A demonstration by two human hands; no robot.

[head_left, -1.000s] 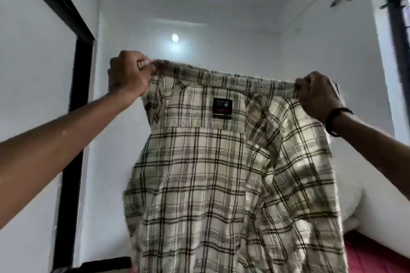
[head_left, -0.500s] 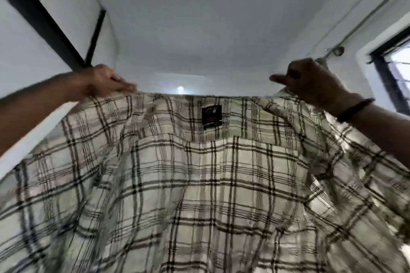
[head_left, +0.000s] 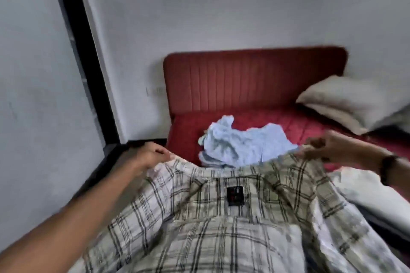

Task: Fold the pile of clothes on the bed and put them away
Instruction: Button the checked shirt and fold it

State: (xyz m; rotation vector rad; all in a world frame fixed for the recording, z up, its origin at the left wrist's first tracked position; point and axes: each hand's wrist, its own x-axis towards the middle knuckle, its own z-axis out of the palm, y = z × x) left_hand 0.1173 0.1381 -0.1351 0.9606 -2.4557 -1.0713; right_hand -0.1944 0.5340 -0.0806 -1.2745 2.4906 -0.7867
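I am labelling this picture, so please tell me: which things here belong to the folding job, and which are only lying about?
Job: plaid shirt, held by left hand and right hand; crumpled blue garment.
Lying about: pillow, red headboard.

I see the plaid shirt [head_left: 221, 224], cream w/ dark checks, spread wide in the foreground, inside facing up, black neck label showing, collar end toward the headboard. Beyond it a crumpled light-blue garment [head_left: 241, 144] lies on the red bed [head_left: 186, 131], partly overlapped by the collar edge.

Red headboard [head_left: 255, 77], grey wall [head_left: 221, 6]
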